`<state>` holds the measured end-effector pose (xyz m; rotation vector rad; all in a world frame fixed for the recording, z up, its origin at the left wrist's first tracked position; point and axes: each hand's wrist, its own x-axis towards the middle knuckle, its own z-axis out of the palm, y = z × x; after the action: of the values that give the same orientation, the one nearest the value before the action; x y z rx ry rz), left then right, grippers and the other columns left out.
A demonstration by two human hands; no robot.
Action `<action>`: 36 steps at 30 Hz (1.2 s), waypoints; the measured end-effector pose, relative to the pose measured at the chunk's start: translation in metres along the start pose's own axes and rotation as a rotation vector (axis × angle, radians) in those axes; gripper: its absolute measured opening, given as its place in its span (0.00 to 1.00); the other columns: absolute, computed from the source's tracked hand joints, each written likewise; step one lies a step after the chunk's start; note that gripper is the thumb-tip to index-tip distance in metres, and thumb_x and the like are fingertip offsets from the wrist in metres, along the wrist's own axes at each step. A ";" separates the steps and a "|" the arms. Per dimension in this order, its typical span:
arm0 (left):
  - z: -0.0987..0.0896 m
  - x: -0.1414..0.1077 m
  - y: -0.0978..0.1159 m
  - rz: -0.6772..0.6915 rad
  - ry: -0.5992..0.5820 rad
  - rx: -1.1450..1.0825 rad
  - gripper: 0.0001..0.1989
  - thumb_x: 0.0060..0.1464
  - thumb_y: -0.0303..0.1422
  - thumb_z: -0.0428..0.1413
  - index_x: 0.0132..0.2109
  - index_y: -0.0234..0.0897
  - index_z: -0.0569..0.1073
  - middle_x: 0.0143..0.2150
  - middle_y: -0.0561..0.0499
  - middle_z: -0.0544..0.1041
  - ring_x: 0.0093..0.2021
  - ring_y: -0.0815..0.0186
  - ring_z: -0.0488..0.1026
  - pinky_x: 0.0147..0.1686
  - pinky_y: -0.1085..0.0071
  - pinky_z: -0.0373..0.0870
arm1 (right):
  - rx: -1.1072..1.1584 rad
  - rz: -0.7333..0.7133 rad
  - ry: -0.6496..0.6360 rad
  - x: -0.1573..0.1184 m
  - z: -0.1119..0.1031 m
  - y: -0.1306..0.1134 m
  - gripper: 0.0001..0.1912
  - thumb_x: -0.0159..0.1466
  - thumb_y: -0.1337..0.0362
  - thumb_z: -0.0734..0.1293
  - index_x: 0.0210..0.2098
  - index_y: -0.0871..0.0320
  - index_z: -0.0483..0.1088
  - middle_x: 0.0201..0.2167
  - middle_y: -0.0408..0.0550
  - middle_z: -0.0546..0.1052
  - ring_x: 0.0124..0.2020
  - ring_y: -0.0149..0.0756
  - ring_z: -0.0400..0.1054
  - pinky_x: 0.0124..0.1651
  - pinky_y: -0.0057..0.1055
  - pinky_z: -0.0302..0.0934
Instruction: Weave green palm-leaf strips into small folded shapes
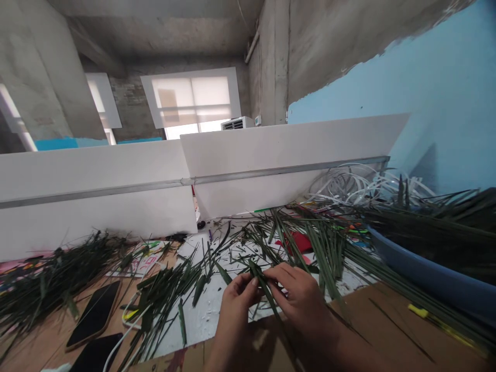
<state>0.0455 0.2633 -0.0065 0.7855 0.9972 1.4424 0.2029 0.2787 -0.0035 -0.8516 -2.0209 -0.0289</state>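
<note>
My left hand (pixel 241 297) pinches the tip end of some long green leaf strips (pixel 271 298) above the front of the table. Close beside it, my right hand (pixel 296 294) has its fingers closed around the same leaf strips. A long tail of the strips hangs down between my wrists toward the bottom edge. How the strips are folded between the fingertips is partly hidden. Beyond my hands, loose cut green leaves (pixel 327 248) and small clippings are scattered over the white tabletop (pixel 209 310).
Two phones (pixel 95 314) and a white cable (pixel 132 325) lie at left, near a heap of dark leaf stems (pixel 73 271). A blue tub (pixel 420 268) of long leaves stands at right, with a yellow cutter (pixel 420 311) before it. White partition boards (pixel 263 152) close off the back.
</note>
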 end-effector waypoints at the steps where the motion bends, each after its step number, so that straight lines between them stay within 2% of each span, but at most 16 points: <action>1: -0.001 0.001 -0.001 -0.001 0.008 -0.021 0.26 0.26 0.44 0.76 0.34 0.34 0.81 0.31 0.49 0.80 0.28 0.68 0.74 0.35 0.70 0.71 | 0.035 0.011 -0.001 0.000 0.000 0.000 0.10 0.69 0.71 0.61 0.42 0.55 0.74 0.36 0.48 0.78 0.35 0.41 0.71 0.39 0.35 0.56; 7: -0.005 0.004 -0.004 0.007 0.015 -0.112 0.27 0.28 0.38 0.76 0.38 0.35 0.80 0.35 0.47 0.81 0.32 0.65 0.76 0.37 0.69 0.72 | -0.003 -0.019 -0.032 -0.001 0.002 0.002 0.11 0.70 0.71 0.61 0.42 0.55 0.74 0.35 0.48 0.78 0.35 0.42 0.71 0.38 0.35 0.56; 13: -0.001 0.001 0.001 0.042 0.030 -0.014 0.26 0.31 0.39 0.75 0.39 0.33 0.80 0.33 0.47 0.81 0.31 0.63 0.75 0.36 0.68 0.71 | -0.079 -0.087 -0.018 -0.002 0.003 0.001 0.13 0.72 0.70 0.58 0.39 0.56 0.74 0.32 0.48 0.77 0.33 0.41 0.69 0.38 0.36 0.51; 19: 0.001 -0.001 0.004 0.101 0.025 0.033 0.25 0.30 0.39 0.75 0.37 0.33 0.80 0.33 0.44 0.81 0.37 0.56 0.77 0.40 0.64 0.72 | 0.005 -0.038 -0.057 -0.004 0.006 0.000 0.11 0.71 0.71 0.59 0.38 0.56 0.73 0.32 0.47 0.76 0.32 0.40 0.67 0.37 0.35 0.50; 28: 0.005 -0.008 0.008 0.079 0.086 0.029 0.20 0.35 0.35 0.71 0.38 0.33 0.80 0.32 0.46 0.81 0.29 0.63 0.76 0.34 0.69 0.72 | 0.070 -0.001 -0.063 -0.003 0.004 0.002 0.09 0.67 0.73 0.61 0.35 0.56 0.71 0.32 0.46 0.74 0.32 0.39 0.66 0.37 0.34 0.51; 33: 0.005 -0.009 0.008 0.115 0.071 0.031 0.17 0.38 0.33 0.68 0.38 0.32 0.80 0.32 0.47 0.81 0.30 0.65 0.75 0.34 0.71 0.72 | 0.205 0.077 -0.072 0.000 0.005 0.000 0.09 0.64 0.74 0.62 0.33 0.56 0.70 0.31 0.45 0.74 0.32 0.38 0.67 0.35 0.33 0.53; 36: 0.005 -0.008 0.006 0.110 0.092 0.034 0.18 0.38 0.32 0.68 0.39 0.31 0.79 0.33 0.47 0.82 0.30 0.65 0.76 0.35 0.71 0.72 | 0.199 0.088 -0.078 0.000 0.005 -0.001 0.09 0.62 0.75 0.62 0.32 0.56 0.70 0.30 0.45 0.74 0.32 0.38 0.67 0.35 0.32 0.52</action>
<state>0.0483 0.2557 0.0013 0.8147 1.0647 1.5715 0.1990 0.2792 -0.0060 -0.8240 -2.0171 0.2543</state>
